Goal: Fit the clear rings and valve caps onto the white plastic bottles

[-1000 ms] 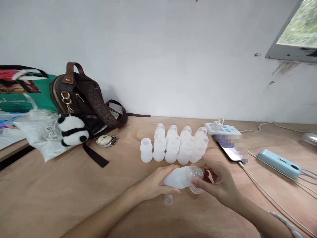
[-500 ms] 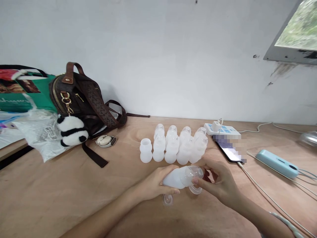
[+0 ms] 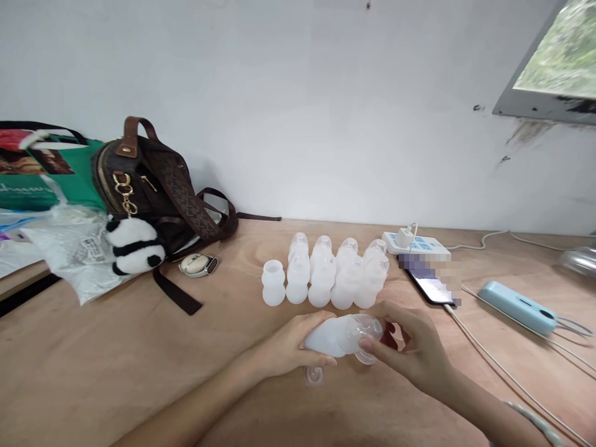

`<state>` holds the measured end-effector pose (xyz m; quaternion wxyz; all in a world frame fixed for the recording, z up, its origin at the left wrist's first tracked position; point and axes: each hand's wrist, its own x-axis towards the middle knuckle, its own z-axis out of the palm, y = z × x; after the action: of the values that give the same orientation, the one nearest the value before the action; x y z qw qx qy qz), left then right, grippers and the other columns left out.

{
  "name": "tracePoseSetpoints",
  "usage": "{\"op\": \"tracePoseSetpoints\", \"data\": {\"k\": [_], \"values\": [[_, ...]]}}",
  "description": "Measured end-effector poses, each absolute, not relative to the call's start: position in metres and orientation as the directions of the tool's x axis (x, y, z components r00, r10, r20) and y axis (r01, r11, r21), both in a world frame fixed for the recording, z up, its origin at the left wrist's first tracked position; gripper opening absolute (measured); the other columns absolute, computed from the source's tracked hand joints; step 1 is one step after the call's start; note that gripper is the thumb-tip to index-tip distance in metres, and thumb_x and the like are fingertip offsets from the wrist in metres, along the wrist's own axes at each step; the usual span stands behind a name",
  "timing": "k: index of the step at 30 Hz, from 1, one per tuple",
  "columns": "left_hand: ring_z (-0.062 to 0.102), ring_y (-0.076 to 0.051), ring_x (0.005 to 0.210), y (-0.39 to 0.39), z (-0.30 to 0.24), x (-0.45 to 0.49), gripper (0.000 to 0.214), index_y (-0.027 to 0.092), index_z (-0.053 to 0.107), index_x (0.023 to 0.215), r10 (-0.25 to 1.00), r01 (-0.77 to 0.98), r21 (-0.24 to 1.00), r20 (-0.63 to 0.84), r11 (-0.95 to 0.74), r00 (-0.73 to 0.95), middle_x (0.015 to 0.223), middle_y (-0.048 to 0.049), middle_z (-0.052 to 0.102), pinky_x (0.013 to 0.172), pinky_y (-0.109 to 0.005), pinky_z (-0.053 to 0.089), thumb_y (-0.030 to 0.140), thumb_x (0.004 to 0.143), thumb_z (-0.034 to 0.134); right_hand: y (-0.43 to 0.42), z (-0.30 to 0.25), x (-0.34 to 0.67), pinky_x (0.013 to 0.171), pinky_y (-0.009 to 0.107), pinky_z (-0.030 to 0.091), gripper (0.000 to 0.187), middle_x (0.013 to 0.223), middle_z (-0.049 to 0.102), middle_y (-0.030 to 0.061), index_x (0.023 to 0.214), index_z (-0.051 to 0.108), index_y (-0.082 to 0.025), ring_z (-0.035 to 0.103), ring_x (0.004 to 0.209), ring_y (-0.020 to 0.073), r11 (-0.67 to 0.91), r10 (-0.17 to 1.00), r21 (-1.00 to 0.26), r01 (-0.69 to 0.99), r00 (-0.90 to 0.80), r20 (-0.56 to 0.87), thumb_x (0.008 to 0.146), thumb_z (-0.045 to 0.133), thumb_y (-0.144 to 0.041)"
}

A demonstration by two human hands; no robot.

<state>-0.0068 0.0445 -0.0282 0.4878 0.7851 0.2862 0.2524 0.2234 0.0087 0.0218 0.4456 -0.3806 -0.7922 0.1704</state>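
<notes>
My left hand (image 3: 305, 341) is wrapped round a frosted white plastic bottle (image 3: 326, 338), tilted nearly flat with its top to the right. Over that top sits a clear domed cap (image 3: 367, 325), pinched between the thumb and fingers of my right hand (image 3: 405, 338). Partly hidden below the cap, a clear round piece (image 3: 365, 358) lies on the table. Another small clear piece (image 3: 314, 375) rests under my left hand. Beyond my hands, several matching bottles (image 3: 321, 282) with clear domed tops stand upright in two rows. One topless bottle (image 3: 274, 284) stands at their left end.
To the left are a dark backpack (image 3: 153, 186) with a panda plush (image 3: 136, 245), a plastic bag (image 3: 88, 248) and a computer mouse (image 3: 198, 264). A power strip (image 3: 431, 245), a phone (image 3: 431, 285), a light-blue device (image 3: 516, 307) and cables lie to the right.
The view has shifted very slightly. Both hands keep the same hold on the bottle and cap, with the right fingers moving a little at the cap.
</notes>
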Motion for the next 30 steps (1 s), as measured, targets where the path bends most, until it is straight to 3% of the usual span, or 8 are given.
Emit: {"op": "tracePoseSetpoints", "data": {"k": [3, 7, 10, 12, 17, 23, 27, 30], "values": [[0.065, -0.028, 0.102, 0.045, -0.029, -0.008, 0.053, 0.02, 0.062, 0.126, 0.706, 0.207, 0.908, 0.125, -0.365, 0.697, 0.117, -0.0062, 0.069, 0.09, -0.037, 0.051, 0.041, 0.08, 0.08, 0.007, 0.024, 0.227, 0.039, 0.019, 0.039, 0.015, 0.053, 0.057, -0.0031, 0.078, 0.07, -0.019, 0.048, 0.043, 0.0089, 0.661, 0.747, -0.606, 0.442, -0.311, 0.588, 0.082, 0.075, -0.032], [0.065, -0.028, 0.105, 0.046, -0.032, -0.011, 0.053, 0.022, 0.06, 0.129, 0.713, 0.178, 0.916, 0.147, -0.36, 0.686, 0.121, -0.0063, 0.07, 0.091, -0.036, 0.052, 0.04, 0.083, 0.078, 0.008, 0.044, 0.253, 0.037, 0.019, 0.036, 0.018, 0.05, 0.054, -0.0029, 0.076, 0.069, -0.019, 0.047, 0.041, 0.0097, 0.501, 0.847, -0.767, 0.401, -0.043, 0.531, 0.086, 0.068, -0.033], [0.065, -0.027, 0.104, 0.046, -0.033, -0.012, 0.051, 0.022, 0.061, 0.128, 0.716, 0.184, 0.908, 0.16, -0.378, 0.679, 0.12, -0.0057, 0.07, 0.091, -0.035, 0.051, 0.04, 0.084, 0.078, 0.008, 0.063, 0.284, 0.04, 0.021, 0.039, 0.014, 0.054, 0.056, -0.0027, 0.079, 0.069, -0.02, 0.05, 0.045, 0.011, 0.455, 0.767, -0.74, 0.495, 0.203, 0.608, 0.077, 0.077, -0.031], [0.065, -0.027, 0.103, 0.046, -0.033, -0.012, 0.05, 0.022, 0.062, 0.127, 0.716, 0.192, 0.898, 0.17, -0.396, 0.678, 0.119, -0.0052, 0.07, 0.091, -0.035, 0.051, 0.041, 0.084, 0.078, 0.006, 0.069, 0.304, 0.045, 0.023, 0.044, 0.018, 0.061, 0.06, -0.0015, 0.083, 0.069, -0.021, 0.053, 0.051, 0.013, 0.402, 0.721, -0.698, 0.592, 0.265, 0.64, 0.074, 0.078, -0.034], [0.065, -0.028, 0.104, 0.046, -0.031, -0.011, 0.054, 0.024, 0.058, 0.133, 0.707, 0.213, 0.868, 0.199, -0.449, 0.679, 0.122, -0.0053, 0.069, 0.094, -0.038, 0.05, 0.047, 0.086, 0.074, 0.007, 0.053, 0.335, 0.051, 0.028, 0.043, 0.034, 0.061, 0.054, -0.0034, 0.097, 0.069, -0.023, 0.049, 0.053, 0.0149, 0.245, 0.832, -0.523, 0.816, 0.1, 0.546, 0.079, 0.07, -0.053], [0.06, -0.031, 0.117, 0.046, -0.034, -0.012, 0.058, 0.025, 0.05, 0.138, 0.708, 0.266, 0.814, 0.231, -0.516, 0.667, 0.133, -0.008, 0.064, 0.101, -0.042, 0.047, 0.051, 0.09, 0.068, 0.02, 0.012, 0.322, 0.057, 0.03, 0.043, 0.027, 0.069, 0.061, 0.0001, 0.104, 0.068, -0.023, 0.058, 0.06, 0.0185, 0.193, 0.96, -0.357, 0.914, -0.102, 0.259, 0.087, 0.057, -0.041], [0.052, -0.034, 0.125, 0.041, -0.033, -0.018, 0.052, 0.023, 0.052, 0.133, 0.717, 0.323, 0.755, 0.266, -0.571, 0.644, 0.136, -0.0111, 0.058, 0.108, -0.047, 0.04, 0.049, 0.09, 0.066, 0.024, -0.002, 0.316, 0.054, 0.028, 0.041, 0.026, 0.069, 0.065, -0.0003, 0.105, 0.07, -0.025, 0.061, 0.059, 0.0183, 0.205, 0.973, -0.33, 0.922, -0.155, 0.17, 0.086, 0.061, -0.039], [0.054, -0.033, 0.114, 0.034, -0.03, -0.028, 0.041, 0.021, 0.058, 0.118, 0.732, 0.375, 0.72, 0.269, -0.585, 0.625, 0.123, -0.0106, 0.059, 0.103, -0.047, 0.044, 0.048, 0.089, 0.066, 0.023, -0.004, 0.322, 0.054, 0.029, 0.041, 0.034, 0.07, 0.066, 0.0004, 0.112, 0.071, -0.024, 0.062, 0.059, 0.0193, 0.201, 0.974, -0.327, 0.923, -0.154, 0.164, 0.086, 0.063, -0.045]]}}
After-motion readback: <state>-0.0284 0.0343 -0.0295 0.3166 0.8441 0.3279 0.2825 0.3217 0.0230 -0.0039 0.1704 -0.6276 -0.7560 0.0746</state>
